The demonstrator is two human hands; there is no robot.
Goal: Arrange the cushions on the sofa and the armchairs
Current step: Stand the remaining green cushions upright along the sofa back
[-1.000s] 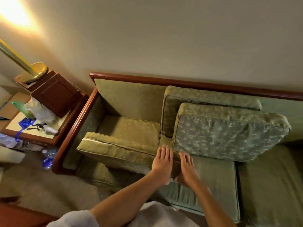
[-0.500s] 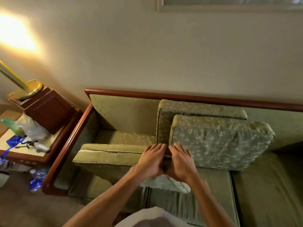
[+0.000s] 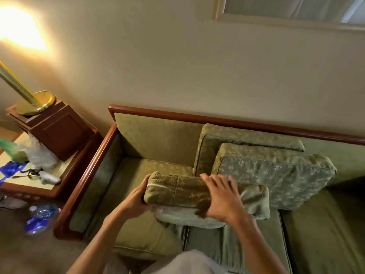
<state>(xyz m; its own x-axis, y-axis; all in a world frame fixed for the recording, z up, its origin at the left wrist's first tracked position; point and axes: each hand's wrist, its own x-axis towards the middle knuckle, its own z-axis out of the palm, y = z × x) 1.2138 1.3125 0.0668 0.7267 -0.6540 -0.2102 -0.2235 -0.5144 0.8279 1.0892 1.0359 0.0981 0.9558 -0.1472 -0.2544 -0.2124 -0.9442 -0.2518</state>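
A: Both our hands hold one green cushion [image 3: 177, 191] above the sofa [image 3: 138, 230] seat. Our left hand [image 3: 136, 200] curls round its left end; our right hand [image 3: 221, 200] lies over the top, fingers spread

B: How should we set it well?

A: We judge it belongs upright against the bare backrest beyond our left hand. Keep both ends level, then press it back

B: What is around our grip?

A: Just past our right hand two back cushions [image 3: 276, 175] lean overlapped; they may crowd it. Well left of our left hand stands a side table [image 3: 31, 186] with clutter, a lamp base [image 3: 37, 105] behind
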